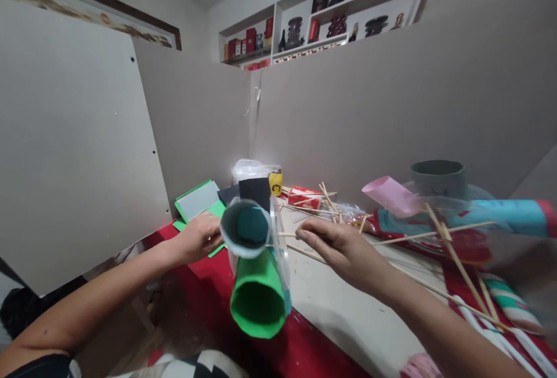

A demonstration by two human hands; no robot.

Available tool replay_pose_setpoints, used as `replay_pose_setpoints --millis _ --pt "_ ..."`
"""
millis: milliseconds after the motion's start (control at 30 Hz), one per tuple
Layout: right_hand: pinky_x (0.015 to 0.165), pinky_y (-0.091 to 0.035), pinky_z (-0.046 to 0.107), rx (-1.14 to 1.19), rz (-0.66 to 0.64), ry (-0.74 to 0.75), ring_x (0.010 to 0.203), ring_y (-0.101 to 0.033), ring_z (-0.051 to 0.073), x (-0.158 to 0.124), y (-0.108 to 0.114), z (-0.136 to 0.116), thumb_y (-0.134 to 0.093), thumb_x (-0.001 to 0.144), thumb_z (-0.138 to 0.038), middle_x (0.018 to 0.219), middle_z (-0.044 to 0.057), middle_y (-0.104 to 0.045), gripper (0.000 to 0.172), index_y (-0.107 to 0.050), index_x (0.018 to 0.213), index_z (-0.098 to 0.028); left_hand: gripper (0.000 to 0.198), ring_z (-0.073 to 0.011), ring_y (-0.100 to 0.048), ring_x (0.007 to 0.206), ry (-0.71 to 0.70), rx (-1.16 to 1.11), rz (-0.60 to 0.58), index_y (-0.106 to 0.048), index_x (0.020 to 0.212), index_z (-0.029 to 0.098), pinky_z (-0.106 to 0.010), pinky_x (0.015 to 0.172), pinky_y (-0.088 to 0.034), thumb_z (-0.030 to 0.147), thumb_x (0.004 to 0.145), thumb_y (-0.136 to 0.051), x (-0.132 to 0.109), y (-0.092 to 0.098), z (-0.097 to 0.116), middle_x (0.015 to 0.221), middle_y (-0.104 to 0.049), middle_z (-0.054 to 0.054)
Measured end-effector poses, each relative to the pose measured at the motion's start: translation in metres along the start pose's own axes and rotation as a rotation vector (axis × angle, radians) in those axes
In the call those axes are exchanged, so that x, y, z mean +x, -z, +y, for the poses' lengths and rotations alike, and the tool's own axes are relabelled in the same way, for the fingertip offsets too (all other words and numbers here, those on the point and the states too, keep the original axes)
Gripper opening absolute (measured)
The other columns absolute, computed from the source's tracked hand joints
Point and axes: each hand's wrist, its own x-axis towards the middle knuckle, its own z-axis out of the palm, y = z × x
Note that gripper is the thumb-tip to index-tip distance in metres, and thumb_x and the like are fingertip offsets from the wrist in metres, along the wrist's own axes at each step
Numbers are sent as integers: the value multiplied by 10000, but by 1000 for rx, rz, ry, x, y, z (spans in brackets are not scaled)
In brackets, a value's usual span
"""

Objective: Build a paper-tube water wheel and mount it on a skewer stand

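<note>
a clear plastic jar (282, 253) at centre holds a rolled green foam sheet (257, 302), its open end facing the camera. at its 9 o'clock the left hand (198, 238) curls over green paper (216, 211) on the worktop (331, 302); whether it grips is unclear. at 3 o'clock the right hand (343, 247) pinches a thin wooden stick (287, 234). a grey pot (437, 176) stands at 2 o'clock. the print on the red box (304, 197) is too small to read.

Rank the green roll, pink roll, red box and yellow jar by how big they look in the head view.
Largest to smallest:
green roll, though it is nearest the camera, which makes it look bigger
pink roll
red box
yellow jar
</note>
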Motion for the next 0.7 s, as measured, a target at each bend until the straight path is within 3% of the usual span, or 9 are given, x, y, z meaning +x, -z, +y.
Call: replay_pose_setpoints --millis 200,367,500,600,700 --pt "550 -360 276 -16 -52 5 565 -458 138 10 -20 -8 -405 977 -391 626 -1 -536 335 -540 728 -214 116 -152 -490 600 -120 225 -215 -639 640 201 -273 600 -411 181 747 -678 -14 9 -12 657 -618 -29" --pt "572 -378 274 -34 -100 8 578 -487 137 15 -34 -7 -384 983 -385 639 -2 -558 338 -572 768 -204 124 -138 -487 579 -210 344 -256 -651 674 186 -246 551 -401 131 771 -597 -17 17 -23 657 -622 -29" --pt "592 -387 283 -12 -91 -26 590 -489 144 15 -44 -5 -370 987 -406 641 -1 -551 361 -548 741 -211 151 -141 -499 558 -204 363 -312 -643 663 187 -239 528 -386 146 796 -585 -11 17 -15 624 -615 -25" --pt "611 -399 285 37 -112 -85 604 -497 148 14 -48 -3 -354 994 -434 635 -4 -532 395 -509 706 -213 151 -161 -572 631 -226 322 -370 -690 781 195 -242 595 -424 160 847 -558 -2 11 -9 726 -672 -39" --pt "644 -417 289 45 -114 -126 643 -514 157 12 -45 -1 -350 998 -445 664 5 -550 398 -529 733 -208 157 -135 -531 593 -250 297 -411 -689 843 187 -225 576 -394 168 877 -536 9 4 -9 695 -632 -18"
